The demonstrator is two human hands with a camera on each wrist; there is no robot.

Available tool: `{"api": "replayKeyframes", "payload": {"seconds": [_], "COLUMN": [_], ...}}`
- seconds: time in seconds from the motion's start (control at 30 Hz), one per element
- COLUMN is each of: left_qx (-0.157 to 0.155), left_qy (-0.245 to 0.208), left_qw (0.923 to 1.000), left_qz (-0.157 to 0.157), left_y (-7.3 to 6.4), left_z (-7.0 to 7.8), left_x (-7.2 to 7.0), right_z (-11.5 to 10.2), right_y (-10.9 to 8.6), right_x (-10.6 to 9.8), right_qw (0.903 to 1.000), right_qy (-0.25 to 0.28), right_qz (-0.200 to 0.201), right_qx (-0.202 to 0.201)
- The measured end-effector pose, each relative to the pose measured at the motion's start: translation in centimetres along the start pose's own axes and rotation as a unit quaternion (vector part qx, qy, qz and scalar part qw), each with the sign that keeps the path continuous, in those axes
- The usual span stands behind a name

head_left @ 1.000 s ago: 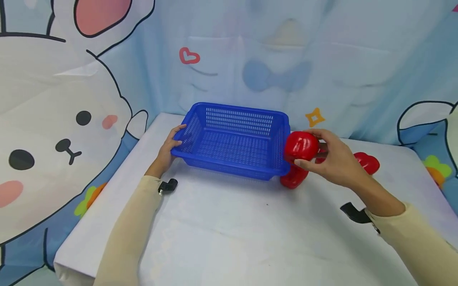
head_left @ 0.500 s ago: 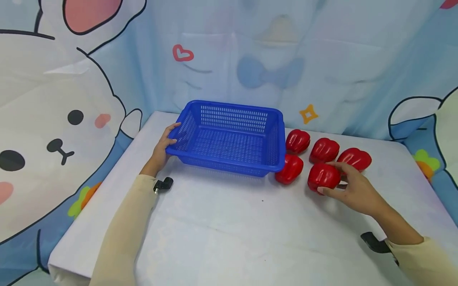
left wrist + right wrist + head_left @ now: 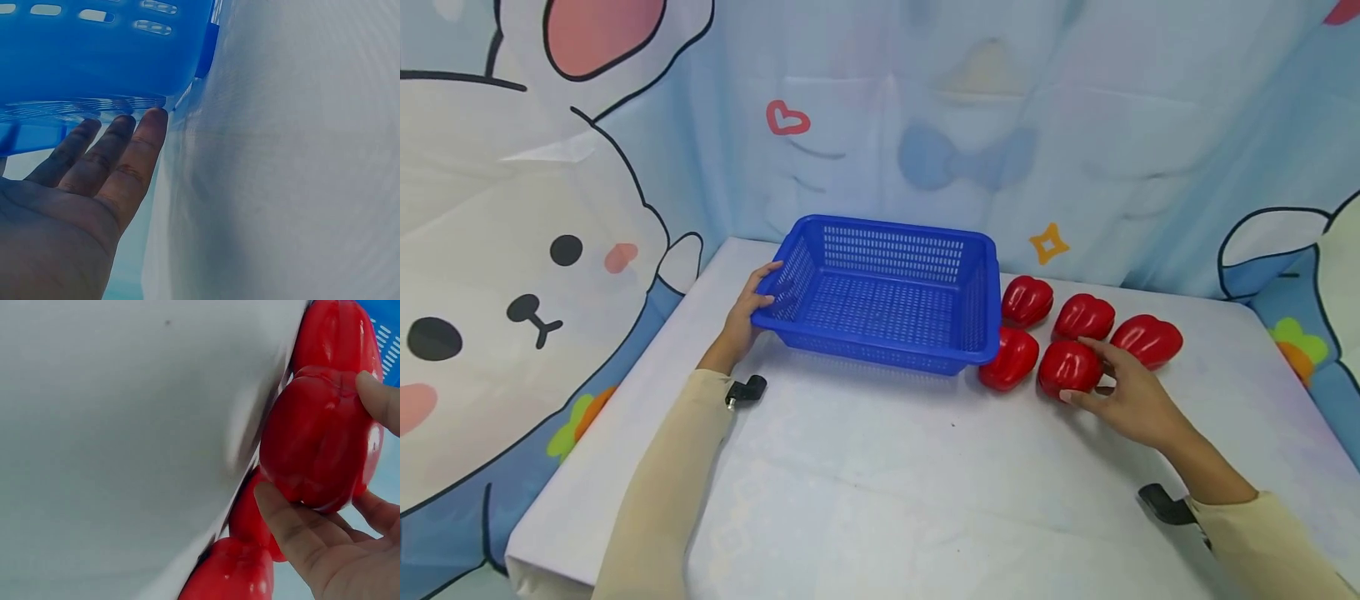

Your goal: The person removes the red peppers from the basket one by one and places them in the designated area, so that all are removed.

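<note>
A blue plastic basket (image 3: 880, 304) with slotted sides stands at the back of the table. My left hand (image 3: 741, 321) holds its left end, thumb and a finger over the rim; in the left wrist view, more fingers (image 3: 140, 153) reach along its underside. At the basket's right, my right hand (image 3: 1131, 396) grips a glossy red bell pepper (image 3: 1070, 369) between thumb and fingers, low at the table. In the right wrist view this bell pepper (image 3: 319, 437) sits close against another one.
Several more red bell peppers lie around the held one: one (image 3: 1010, 358) against the basket's right end, others behind, including one (image 3: 1147, 340) at the far right. A white cloth covers the table (image 3: 880, 483); a printed curtain (image 3: 865, 100) hangs behind it.
My right hand has carried the bell pepper from beside the basket's right rim rightward and down to the table, then slightly left. My left hand has stayed on the basket.
</note>
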State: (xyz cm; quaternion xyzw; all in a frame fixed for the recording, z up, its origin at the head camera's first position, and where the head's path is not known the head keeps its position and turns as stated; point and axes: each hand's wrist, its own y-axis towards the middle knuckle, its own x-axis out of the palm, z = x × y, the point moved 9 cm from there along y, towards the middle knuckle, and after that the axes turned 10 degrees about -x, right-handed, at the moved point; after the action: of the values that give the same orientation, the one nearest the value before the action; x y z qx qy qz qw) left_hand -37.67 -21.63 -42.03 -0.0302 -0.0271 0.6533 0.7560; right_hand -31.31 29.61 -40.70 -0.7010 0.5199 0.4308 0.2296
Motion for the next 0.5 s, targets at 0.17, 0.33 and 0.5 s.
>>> {"api": "replayKeyframes", "payload": {"seconds": [0.17, 0.33, 0.5], "left_qx": [-0.010, -0.028, -0.004], "left_qy": [0.018, 0.101, 0.184], "left_qw": [0.9998, 0.9945, 0.9821], "left_qz": [-0.009, 0.009, 0.039], "left_y": [0.2, -0.6, -2.4], "left_z": [-0.1, 0.9, 3.5], "left_x": [0.3, -0.9, -2.1], "right_z": [0.2, -0.9, -3.1], "right_y": [0.0, -0.5, -1.7], "right_x": [0.1, 0.0, -0.6], "right_qw": [0.9999, 0.9998, 0.9993], "right_qy": [0.010, -0.009, -0.037], "right_qz": [-0.014, -0.012, 0.006], "right_qx": [0.001, -0.010, -0.009]}}
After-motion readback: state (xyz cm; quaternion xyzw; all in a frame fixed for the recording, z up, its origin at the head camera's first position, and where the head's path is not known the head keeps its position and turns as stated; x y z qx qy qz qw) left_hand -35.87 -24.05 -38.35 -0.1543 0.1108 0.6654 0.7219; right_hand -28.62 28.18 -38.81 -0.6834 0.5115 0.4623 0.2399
